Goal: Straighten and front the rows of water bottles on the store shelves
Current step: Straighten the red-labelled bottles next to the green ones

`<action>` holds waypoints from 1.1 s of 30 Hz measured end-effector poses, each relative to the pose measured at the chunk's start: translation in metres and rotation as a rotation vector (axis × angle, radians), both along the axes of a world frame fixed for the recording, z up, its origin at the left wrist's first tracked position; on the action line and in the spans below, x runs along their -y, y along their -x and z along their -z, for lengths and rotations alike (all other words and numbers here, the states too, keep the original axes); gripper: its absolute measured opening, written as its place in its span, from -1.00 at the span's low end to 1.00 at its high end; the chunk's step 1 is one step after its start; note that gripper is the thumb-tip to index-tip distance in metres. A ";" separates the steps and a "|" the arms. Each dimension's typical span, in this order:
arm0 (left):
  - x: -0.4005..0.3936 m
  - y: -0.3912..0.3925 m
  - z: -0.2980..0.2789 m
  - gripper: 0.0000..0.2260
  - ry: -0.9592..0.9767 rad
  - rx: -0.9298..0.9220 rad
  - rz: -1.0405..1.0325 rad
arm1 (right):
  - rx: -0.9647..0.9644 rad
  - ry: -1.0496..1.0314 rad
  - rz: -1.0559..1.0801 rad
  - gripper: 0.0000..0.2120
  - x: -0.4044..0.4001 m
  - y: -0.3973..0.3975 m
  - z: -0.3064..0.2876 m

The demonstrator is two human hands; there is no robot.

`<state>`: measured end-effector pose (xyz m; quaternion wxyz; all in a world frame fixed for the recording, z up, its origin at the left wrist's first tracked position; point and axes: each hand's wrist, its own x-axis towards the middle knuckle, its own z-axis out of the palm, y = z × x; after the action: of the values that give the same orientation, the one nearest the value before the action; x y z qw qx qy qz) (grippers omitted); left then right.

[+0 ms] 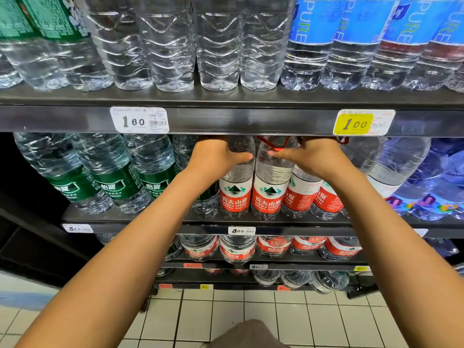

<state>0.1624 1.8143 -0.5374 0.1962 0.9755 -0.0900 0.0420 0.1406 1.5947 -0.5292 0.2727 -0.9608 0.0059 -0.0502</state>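
Two red-labelled water bottles stand side by side at the front of the middle shelf. My left hand (216, 156) grips the shoulder of the left red-labelled bottle (235, 194), thumb across its front. My right hand (311, 156) grips the upper part of the right red-labelled bottle (270, 197), thumb pointing left. My fingers reach behind the bottles, under the upper shelf edge, and are hidden. More red-labelled bottles (302, 197) stand to the right, partly behind my right forearm.
Green-labelled bottles (113, 184) fill the middle shelf's left, blue-tinted bottles (426, 177) its right. The upper shelf (238, 121) carries clear and blue-labelled bottles (351, 33) and price tags. Lower shelves hold more bottles. White tiled floor (276, 317) lies below.
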 end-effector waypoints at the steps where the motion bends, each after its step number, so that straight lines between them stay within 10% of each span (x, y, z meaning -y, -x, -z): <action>1: 0.001 0.001 0.001 -0.50 -0.002 -0.001 -0.003 | 0.014 -0.005 -0.004 -0.35 0.000 0.001 0.000; 15: -0.004 0.048 0.004 -0.58 0.139 0.443 -0.025 | 0.312 -0.070 -0.079 -0.56 0.021 0.054 0.006; 22: 0.033 0.074 0.009 -0.66 0.389 0.424 0.171 | 0.540 -0.247 0.078 -0.57 0.080 0.094 0.032; 33: 0.129 0.082 -0.001 -0.72 0.285 0.445 0.119 | 0.533 -0.070 0.122 -0.61 0.167 0.078 0.021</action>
<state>0.0808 1.6853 -0.5364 0.3092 0.8978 -0.1814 0.2559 0.0628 1.4274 -0.5507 0.2942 -0.9014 -0.0065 -0.3175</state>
